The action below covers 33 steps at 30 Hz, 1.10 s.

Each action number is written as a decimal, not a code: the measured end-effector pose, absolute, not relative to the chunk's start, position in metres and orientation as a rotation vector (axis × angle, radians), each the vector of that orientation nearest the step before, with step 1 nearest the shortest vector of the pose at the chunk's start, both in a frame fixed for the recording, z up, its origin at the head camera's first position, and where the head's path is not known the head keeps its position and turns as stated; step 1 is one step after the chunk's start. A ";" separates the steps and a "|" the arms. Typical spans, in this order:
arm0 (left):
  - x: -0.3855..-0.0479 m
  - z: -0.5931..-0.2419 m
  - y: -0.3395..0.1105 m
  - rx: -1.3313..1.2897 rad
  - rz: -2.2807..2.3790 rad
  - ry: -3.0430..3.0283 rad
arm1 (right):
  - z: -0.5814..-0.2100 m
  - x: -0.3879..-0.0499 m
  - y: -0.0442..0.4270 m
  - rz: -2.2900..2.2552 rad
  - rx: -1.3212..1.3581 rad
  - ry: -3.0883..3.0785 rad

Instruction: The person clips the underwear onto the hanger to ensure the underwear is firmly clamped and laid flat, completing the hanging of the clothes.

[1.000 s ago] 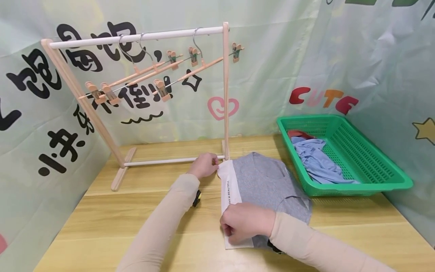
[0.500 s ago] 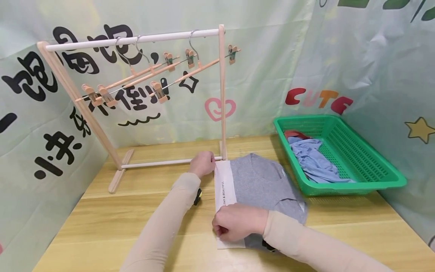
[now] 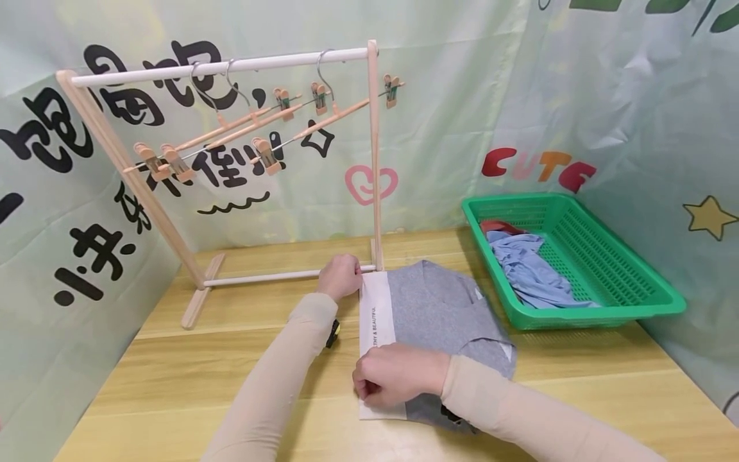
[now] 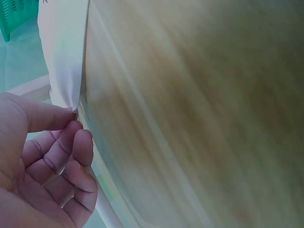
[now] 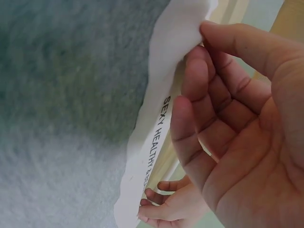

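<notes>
Grey underpants [image 3: 435, 314] with a wide white waistband [image 3: 375, 314] lie spread on the wooden table, the waistband toward the left. My left hand [image 3: 340, 276] pinches the far corner of the waistband between thumb and index finger; the left wrist view shows the fingertips [image 4: 69, 116] at its tip. At the near end my right hand [image 3: 398, 375] pinches the band, thumb against fingers, as the right wrist view shows [image 5: 237, 104]. The band stretches straight between both hands, with black printed lettering [image 5: 159, 128] along it. Part of the near end is hidden under the right hand.
A wooden rack [image 3: 375, 160] stands behind, its right foot close to the left hand. Several clip hangers [image 3: 254, 125] hang from its white top bar [image 3: 231, 66]. A green basket [image 3: 583, 317] with blue cloth [image 3: 531, 269] and a red piece [image 3: 499, 226] sits at right.
The waistband has been pulled straighter, and its near end has shifted slightly left with the right hand. Both hands keep their pinch. The head view has turned a little.
</notes>
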<state>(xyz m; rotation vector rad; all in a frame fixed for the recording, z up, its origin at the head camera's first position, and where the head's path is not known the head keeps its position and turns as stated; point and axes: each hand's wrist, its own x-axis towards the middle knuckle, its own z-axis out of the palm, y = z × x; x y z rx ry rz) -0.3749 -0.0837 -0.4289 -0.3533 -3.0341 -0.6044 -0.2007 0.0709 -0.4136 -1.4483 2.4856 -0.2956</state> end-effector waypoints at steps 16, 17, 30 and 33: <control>-0.331 -0.417 -0.094 -0.685 -0.609 -2.977 | -0.397 -0.210 0.122 -0.491 -1.262 2.588; -0.324 -0.415 -0.094 -0.744 -0.588 -2.990 | -0.396 -0.210 0.129 -0.460 -1.203 2.632; -0.283 -0.417 -0.101 -1.011 -0.398 -3.274 | -0.399 -0.217 0.174 -0.300 -0.552 2.737; -0.283 -0.418 -0.103 -1.009 -0.385 -3.276 | -0.401 -0.219 0.176 -0.329 -0.536 2.714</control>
